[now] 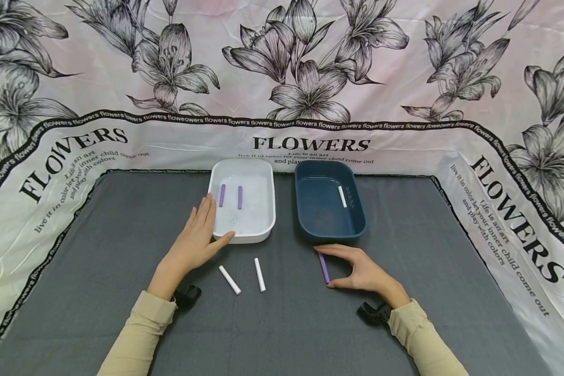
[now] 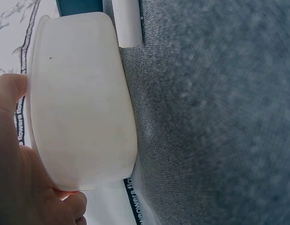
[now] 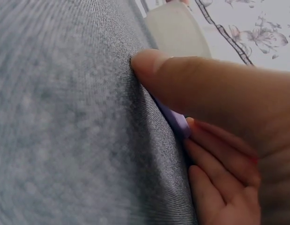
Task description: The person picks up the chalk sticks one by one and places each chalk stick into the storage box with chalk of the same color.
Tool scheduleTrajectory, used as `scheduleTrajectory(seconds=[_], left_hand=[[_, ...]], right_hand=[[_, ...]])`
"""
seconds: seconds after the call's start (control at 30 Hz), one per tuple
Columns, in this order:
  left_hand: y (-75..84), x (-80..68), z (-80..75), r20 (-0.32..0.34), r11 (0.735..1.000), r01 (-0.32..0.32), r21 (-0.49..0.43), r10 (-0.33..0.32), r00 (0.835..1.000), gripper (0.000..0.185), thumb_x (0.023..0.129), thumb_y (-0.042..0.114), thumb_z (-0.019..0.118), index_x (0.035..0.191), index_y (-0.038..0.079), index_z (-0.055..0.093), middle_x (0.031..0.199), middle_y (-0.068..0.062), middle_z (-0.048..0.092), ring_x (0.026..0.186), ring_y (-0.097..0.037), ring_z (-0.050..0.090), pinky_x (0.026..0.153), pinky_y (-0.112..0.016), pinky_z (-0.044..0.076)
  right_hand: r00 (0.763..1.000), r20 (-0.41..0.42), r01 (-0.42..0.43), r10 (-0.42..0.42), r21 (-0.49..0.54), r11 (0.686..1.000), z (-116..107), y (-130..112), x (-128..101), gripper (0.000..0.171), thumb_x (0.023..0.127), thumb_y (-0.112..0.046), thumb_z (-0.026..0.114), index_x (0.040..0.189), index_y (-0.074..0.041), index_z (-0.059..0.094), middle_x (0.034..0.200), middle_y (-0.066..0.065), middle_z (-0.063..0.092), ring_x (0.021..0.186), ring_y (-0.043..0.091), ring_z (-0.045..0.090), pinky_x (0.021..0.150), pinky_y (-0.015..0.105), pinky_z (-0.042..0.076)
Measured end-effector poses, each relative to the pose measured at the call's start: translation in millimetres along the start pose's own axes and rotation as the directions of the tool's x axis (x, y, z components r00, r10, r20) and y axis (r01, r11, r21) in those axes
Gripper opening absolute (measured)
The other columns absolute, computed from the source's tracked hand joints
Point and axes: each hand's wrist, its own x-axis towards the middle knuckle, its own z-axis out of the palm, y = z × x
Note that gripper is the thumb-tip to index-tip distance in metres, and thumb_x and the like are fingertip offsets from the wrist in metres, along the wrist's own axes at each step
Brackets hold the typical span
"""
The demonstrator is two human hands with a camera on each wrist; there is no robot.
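Sleeves, two (image 1: 138, 334) (image 1: 427, 339), beige; a black wrist device (image 1: 188, 296) (image 1: 375, 313) beside each cuff.
Loose white sticks, two (image 1: 230, 280) (image 1: 260, 275): on grey cloth (image 1: 272, 334), between the hands, the left one slanted.
Purple stick (image 1: 324, 268), one: on the cloth just short of the blue tray, within the right hand's span.
Right hand (image 1: 359, 269): pinching that stick lengthwise, thumb at the near end, forefinger at the far end.
Left hand (image 1: 192, 245): spread wide, fingers straight along the white tray's left side, thumb at its near rim.
White tray (image 1: 263, 198): holding two purple sticks (image 1: 222, 196) (image 1: 239, 198), upright to the viewer, side by side.
Blue tray (image 1: 321, 209): right of the white one, apart from it; one white stick (image 1: 342, 197) inside, toward the right wall.
Flower-printed fabric (image 1: 310, 143): behind both trays.
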Motion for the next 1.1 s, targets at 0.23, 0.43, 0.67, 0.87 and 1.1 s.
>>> scheduleTrajectory(seconds=[0.23,0.43,0.67,0.87,1.1], left_hand=[[-1.0,0.3,1.0,0.007,1.000,0.004,-0.010,-0.004,1.000,0.100,0.097,0.064,0.044,0.156,-0.005,0.000,0.164,-0.018,-0.008,0.151,-0.033,-0.002,0.121,-0.052,0.005],[-0.5,0.2,1.1,-0.004,1.000,-0.005,-0.003,0.005,1.000,0.099,0.098,0.061,0.046,0.156,-0.005,0.001,0.164,-0.020,-0.006,0.151,-0.035,0.000,0.121,-0.052,0.005],[0.0,-0.1,0.2,0.005,1.000,-0.005,-0.007,0.005,1.000,0.099,0.098,0.060,0.047,0.156,-0.005,-0.001,0.164,-0.020,-0.007,0.151,-0.037,0.000,0.121,-0.053,0.005],[0.2,-0.2,-0.1,0.002,1.000,-0.007,-0.003,0.007,1.000,0.099,0.098,0.060,0.046,0.156,-0.006,0.000,0.164,-0.020,-0.007,0.151,-0.036,0.000,0.121,-0.053,0.005],[0.8,-1.2,0.0,-0.002,1.000,-0.005,-0.016,0.005,1.000,0.099,0.099,0.059,0.047,0.155,-0.007,0.001,0.164,-0.021,-0.007,0.151,-0.037,0.000,0.120,-0.053,0.005]], right_hand=[[0.999,-0.015,-0.031,0.031,0.003,1.000,0.2,0.6,-0.9,0.072,0.071,-0.008,0.090,0.133,0.005,0.058,0.137,0.019,0.058,0.128,0.035,0.051,0.108,0.016,0.033],[0.998,-0.015,-0.063,0.064,0.038,0.997,6.0,16.8,-5.1,0.070,0.074,-0.010,0.089,0.136,0.001,0.058,0.140,0.014,0.056,0.132,0.029,0.049,0.108,0.017,0.033],[0.999,-0.027,-0.030,0.032,0.067,0.997,12.3,38.8,-8.8,0.072,0.077,-0.018,0.088,0.140,-0.009,0.057,0.143,0.003,0.055,0.134,0.019,0.047,0.109,0.018,0.033],[1.000,0.000,0.018,-0.018,0.124,0.992,17.8,35.2,-3.2,0.071,0.080,-0.018,0.085,0.142,-0.006,0.054,0.145,0.006,0.053,0.136,0.023,0.045,0.111,0.022,0.034],[1.000,0.010,-0.002,0.001,0.171,0.985,25.7,24.9,6.1,0.072,0.078,-0.008,0.085,0.142,-0.001,0.052,0.145,0.013,0.052,0.137,0.027,0.044,0.111,0.023,0.033]])
